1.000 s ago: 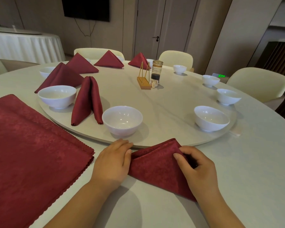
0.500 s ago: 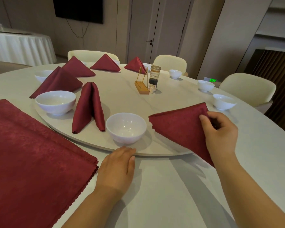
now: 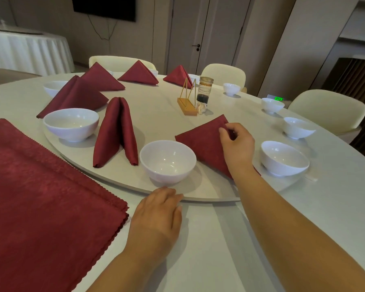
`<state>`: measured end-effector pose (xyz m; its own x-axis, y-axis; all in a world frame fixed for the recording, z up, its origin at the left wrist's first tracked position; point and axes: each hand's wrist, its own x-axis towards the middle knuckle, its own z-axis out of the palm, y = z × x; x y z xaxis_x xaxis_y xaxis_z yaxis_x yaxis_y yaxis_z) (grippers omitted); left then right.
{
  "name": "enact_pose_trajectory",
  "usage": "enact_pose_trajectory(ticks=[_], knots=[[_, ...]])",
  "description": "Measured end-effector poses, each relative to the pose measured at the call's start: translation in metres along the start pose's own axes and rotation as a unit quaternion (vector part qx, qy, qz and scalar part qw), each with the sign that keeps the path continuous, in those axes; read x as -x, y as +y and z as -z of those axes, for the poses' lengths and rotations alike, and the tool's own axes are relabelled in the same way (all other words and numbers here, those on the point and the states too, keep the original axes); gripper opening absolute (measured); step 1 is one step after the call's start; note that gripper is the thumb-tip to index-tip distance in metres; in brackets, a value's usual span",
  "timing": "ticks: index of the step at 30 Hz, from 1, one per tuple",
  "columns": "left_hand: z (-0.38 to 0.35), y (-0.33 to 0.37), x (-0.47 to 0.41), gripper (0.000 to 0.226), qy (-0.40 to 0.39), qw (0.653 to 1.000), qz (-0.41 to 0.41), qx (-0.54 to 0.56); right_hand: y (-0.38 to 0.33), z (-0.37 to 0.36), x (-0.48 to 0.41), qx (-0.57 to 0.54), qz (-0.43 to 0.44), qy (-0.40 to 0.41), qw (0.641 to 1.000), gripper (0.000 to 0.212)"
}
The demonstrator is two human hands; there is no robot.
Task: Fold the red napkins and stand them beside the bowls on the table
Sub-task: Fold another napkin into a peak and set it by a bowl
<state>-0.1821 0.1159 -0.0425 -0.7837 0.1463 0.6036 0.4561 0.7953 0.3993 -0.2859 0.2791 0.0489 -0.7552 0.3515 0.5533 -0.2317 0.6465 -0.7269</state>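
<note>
My right hand (image 3: 236,144) pinches the top of a folded red napkin (image 3: 202,142) on the turntable (image 3: 156,121), between the nearest white bowl (image 3: 168,161) and the bowl (image 3: 283,158) on the right. My left hand (image 3: 158,211) lies flat on the table with its fingertips against the turntable's front edge. Another folded napkin (image 3: 116,131) stands left of the nearest bowl, and several more stand further back beside other bowls. A stack of flat red napkins (image 3: 40,207) lies at the left.
A gold wire holder (image 3: 188,100) and a glass jar (image 3: 204,90) stand near the turntable's middle. More white bowls (image 3: 297,127) line the right rim. Cream chairs (image 3: 327,110) surround the white table (image 3: 219,239).
My right hand has carried the folded napkin from the table's front edge up onto the turntable and lowered it between two bowls. My left hand let go and stayed at the turntable's edge.
</note>
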Motion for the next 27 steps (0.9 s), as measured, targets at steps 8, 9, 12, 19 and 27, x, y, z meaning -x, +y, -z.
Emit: enact_pose_trajectory(ticks=[8, 9, 12, 19, 27], knots=[[-0.002, 0.000, 0.000, 0.038, 0.017, 0.999, -0.019, -0.024, 0.014, 0.006, 0.005, 0.048, -0.013, -0.073, 0.996, 0.026], [-0.002, 0.000, 0.000, 0.038, 0.014, 0.999, -0.017, -0.026, 0.016, 0.007, 0.006, 0.066, -0.005, -0.085, 0.994, 0.027], [-0.005, -0.002, 0.000, 0.038, 0.024, 0.999, -0.013, -0.030, 0.020, 0.012, 0.011, 0.109, 0.008, -0.104, 0.989, 0.031], [-0.006, -0.003, 0.000, 0.039, 0.046, 0.997, -0.033, -0.044, 0.030, 0.020, 0.030, 0.163, -0.008, -0.128, 0.978, 0.038], [-0.006, -0.002, -0.002, 0.039, 0.042, 0.997, -0.031, -0.049, 0.029, 0.007, 0.031, 0.171, -0.052, -0.116, 0.977, 0.038]])
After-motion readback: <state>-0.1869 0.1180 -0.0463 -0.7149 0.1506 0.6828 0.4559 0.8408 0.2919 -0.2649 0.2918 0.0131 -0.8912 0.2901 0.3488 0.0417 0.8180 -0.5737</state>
